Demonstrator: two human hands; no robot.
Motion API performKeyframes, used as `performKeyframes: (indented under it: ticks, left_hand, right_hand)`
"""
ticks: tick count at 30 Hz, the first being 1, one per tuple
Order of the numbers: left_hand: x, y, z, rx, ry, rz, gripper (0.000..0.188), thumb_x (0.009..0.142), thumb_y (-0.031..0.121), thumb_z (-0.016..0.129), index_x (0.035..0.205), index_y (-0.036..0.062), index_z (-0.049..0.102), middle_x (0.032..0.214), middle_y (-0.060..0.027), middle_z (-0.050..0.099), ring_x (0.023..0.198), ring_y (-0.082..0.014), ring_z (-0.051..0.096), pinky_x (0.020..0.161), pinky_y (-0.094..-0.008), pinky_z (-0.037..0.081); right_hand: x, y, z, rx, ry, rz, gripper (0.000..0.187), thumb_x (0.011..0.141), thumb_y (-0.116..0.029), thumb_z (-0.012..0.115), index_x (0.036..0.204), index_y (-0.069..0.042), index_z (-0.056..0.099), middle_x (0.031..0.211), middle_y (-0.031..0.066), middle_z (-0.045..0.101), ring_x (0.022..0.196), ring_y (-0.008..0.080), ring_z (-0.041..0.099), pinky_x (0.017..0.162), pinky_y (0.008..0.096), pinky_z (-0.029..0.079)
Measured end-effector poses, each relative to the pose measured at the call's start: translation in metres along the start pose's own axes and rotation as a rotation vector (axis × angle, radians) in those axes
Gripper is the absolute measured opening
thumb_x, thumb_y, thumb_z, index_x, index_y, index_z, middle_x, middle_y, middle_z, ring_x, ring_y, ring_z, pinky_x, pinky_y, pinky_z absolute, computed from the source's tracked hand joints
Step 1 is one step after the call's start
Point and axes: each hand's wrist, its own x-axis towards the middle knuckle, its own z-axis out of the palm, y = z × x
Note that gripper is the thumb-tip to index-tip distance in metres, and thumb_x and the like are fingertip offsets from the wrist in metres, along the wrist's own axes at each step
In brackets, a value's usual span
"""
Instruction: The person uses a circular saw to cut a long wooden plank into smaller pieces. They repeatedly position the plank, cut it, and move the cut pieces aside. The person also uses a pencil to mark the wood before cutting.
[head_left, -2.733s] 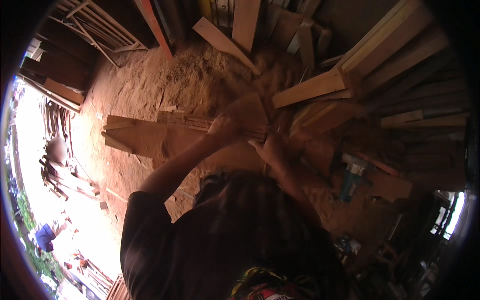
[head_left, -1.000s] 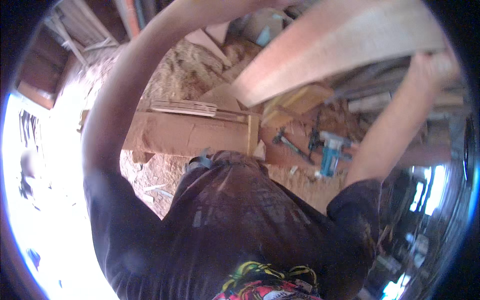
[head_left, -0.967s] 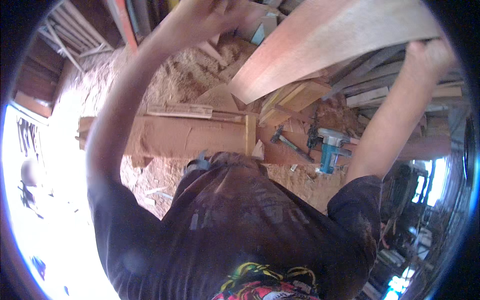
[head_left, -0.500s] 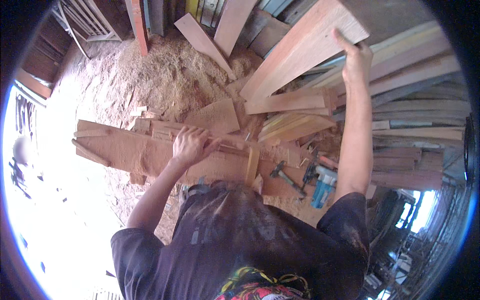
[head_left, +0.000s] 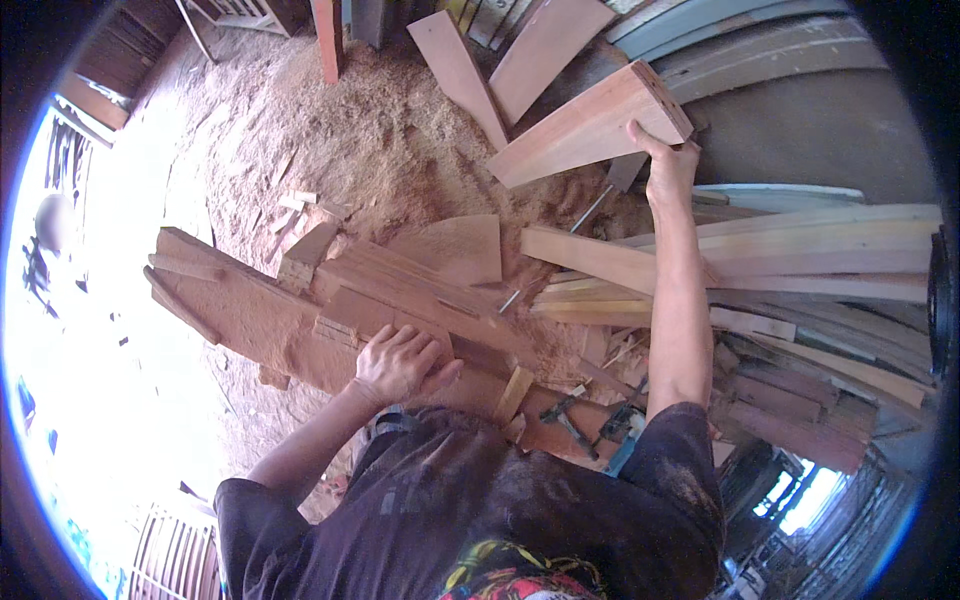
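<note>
My right hand (head_left: 668,172) grips the end of a thick reddish-brown board (head_left: 580,128), thumb on its broad face, holding it out on the far right. Dark slots or holes show in the board's end; its other end slants down toward the sawdust. My left hand (head_left: 402,366) rests on a wooden piece (head_left: 385,312) lying on the workbench plank (head_left: 235,305), fingers bent over it and thumb apart. A pale wood strip (head_left: 514,393) lies across the bench to its right. Farther right are a hammer (head_left: 572,422) and a blue power tool (head_left: 626,445), partly hidden by my sleeve.
A sawdust heap (head_left: 350,130) spreads beyond the bench. Two loose boards (head_left: 455,75) lean at the back. Stacked long planks (head_left: 800,245) fill the right side. An orange-red post (head_left: 326,40) stands at the far left, and a slatted wooden frame (head_left: 172,555) lies at lower left.
My right hand has carried the board lower and to the left in view, turning its slotted end into sight. My left hand stays on the bench wood. The whole view has shifted.
</note>
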Motion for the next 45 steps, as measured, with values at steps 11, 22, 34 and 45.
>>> performKeyframes:
  ticks: [11, 22, 34, 45]
  left_hand:
    - [0.011, 0.004, -0.011, -0.056, -0.035, -0.002, 0.035, 0.093, 0.048, 0.077, 0.079, 0.0174, 0.07, 0.085, 0.0002, 0.072, 0.079, -0.0184, 0.069, 0.068, -0.0348, 0.048]
    - [0.008, 0.006, -0.012, -0.046, -0.031, -0.018, 0.03, 0.09, 0.047, 0.08, 0.085, 0.0173, 0.075, 0.086, -0.0004, 0.073, 0.079, -0.0214, 0.068, 0.068, -0.0368, 0.05]
    - [0.006, 0.004, -0.008, -0.033, 0.012, 0.007, 0.031, 0.09, 0.046, 0.079, 0.081, 0.0175, 0.073, 0.082, -0.0007, 0.071, 0.079, -0.0229, 0.068, 0.069, -0.0382, 0.051]
    - [0.0, -0.001, -0.002, 0.007, 0.004, 0.02, 0.037, 0.093, 0.049, 0.076, 0.08, 0.0139, 0.073, 0.083, -0.003, 0.073, 0.086, -0.0248, 0.073, 0.077, -0.0401, 0.055]
  right_hand:
    - [-0.005, 0.127, 0.035, -0.385, -0.156, 0.037, 0.046, 0.08, -0.015, 0.094, 0.118, 0.003, 0.076, 0.114, 0.0113, 0.079, 0.103, 0.0202, 0.074, 0.092, 0.0367, 0.058]
    - [0.019, 0.111, 0.045, -0.718, -0.127, -0.132, 0.067, 0.086, -0.025, 0.091, 0.138, 0.005, 0.062, 0.127, 0.0213, 0.073, 0.114, 0.0291, 0.074, 0.094, 0.0416, 0.058]
    - [-0.158, 0.149, 0.032, -0.316, -0.233, 0.17, 0.055, 0.095, -0.023, 0.082, 0.142, -0.003, 0.064, 0.123, 0.0068, 0.069, 0.084, 0.0115, 0.065, 0.073, 0.0299, 0.056]
    - [-0.409, 0.049, -0.046, -0.197, -0.119, 0.545, 0.043, 0.101, -0.026, 0.078, 0.135, -0.002, 0.069, 0.114, 0.008, 0.078, 0.107, 0.0193, 0.072, 0.098, 0.0361, 0.055]
